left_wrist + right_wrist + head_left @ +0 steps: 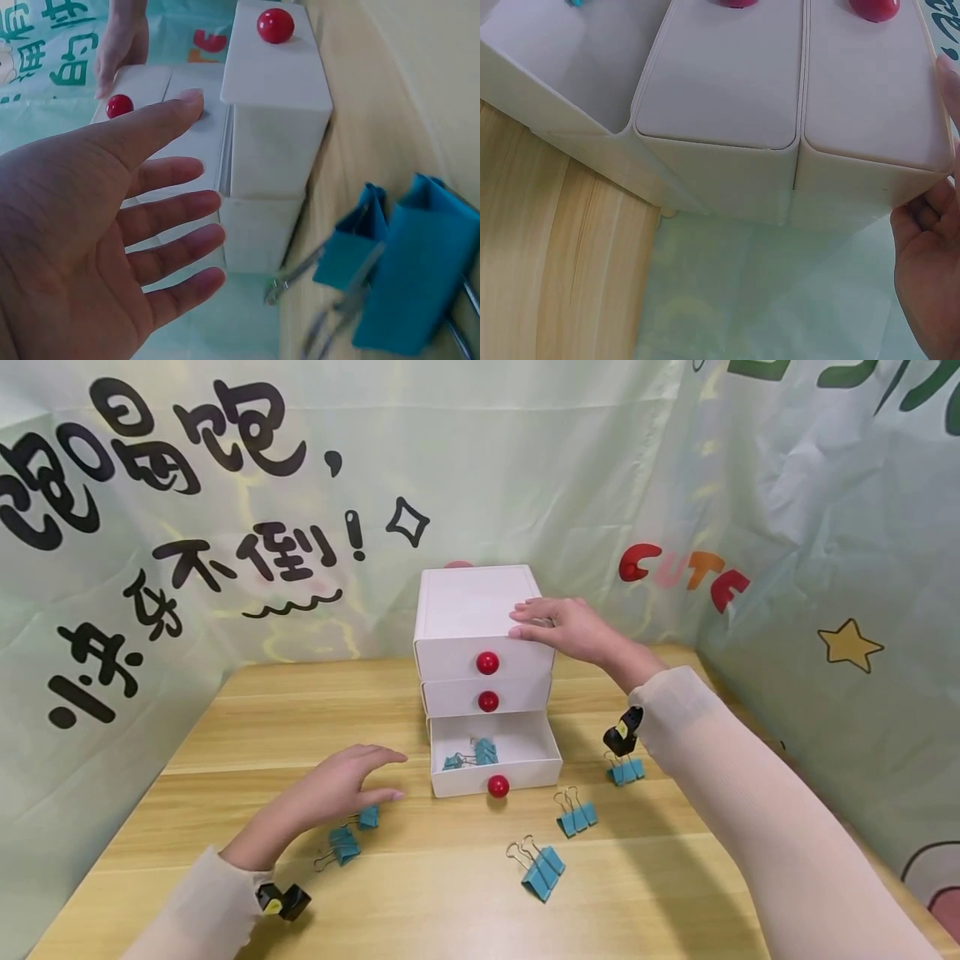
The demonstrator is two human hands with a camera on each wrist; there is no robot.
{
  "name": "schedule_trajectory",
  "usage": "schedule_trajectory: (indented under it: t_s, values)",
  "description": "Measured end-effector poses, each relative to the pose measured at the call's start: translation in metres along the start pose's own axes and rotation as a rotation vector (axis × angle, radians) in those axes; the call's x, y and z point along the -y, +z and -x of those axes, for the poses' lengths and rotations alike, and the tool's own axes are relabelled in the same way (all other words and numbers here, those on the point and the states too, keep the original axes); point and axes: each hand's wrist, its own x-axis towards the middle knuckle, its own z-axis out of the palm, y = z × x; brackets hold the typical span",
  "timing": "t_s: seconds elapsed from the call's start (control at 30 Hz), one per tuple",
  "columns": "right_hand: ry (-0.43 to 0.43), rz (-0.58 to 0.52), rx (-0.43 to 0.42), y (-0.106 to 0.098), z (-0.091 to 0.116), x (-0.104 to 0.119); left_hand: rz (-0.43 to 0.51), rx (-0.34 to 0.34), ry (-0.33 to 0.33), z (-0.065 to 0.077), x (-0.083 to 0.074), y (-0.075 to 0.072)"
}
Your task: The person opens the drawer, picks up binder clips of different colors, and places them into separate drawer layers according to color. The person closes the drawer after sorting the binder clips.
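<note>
A white three-drawer box [480, 602] with red knobs stands on the table. Its bottom drawer [536, 739] is pulled out, with teal binder clips [485, 751] lying inside; the upper two drawers are closed. My right hand [570, 625] rests on the box's top right edge, fingers over the top; in the right wrist view part of that hand [930, 262] is cut off by the frame. To the left of the open drawer my left hand [337, 789] hovers with fingers extended and nothing held. Below it lie two binder clips [344, 846], seen large in the left wrist view.
More binder clips lie on the wooden table [420, 893]: one at the front [543, 870], another binder clip [576, 815] right of the drawer, and a binder clip [626, 770] under the right forearm. A printed cloth backdrop [480, 460] hangs behind and at both sides.
</note>
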Motion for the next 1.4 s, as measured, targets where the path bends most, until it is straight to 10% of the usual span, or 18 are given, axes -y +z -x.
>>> schedule_trajectory:
  t_s: [0.8, 1.4]
  values:
    - [-0.012, 0.009, -0.004, -0.006, -0.001, 0.002, -0.004, 0.198, -0.055, 0.026, 0.021, 0.01]
    - [-0.006, -0.026, -0.001, -0.001, 0.003, 0.003, -0.043, 0.112, -0.034, 0.021, 0.026, 0.021]
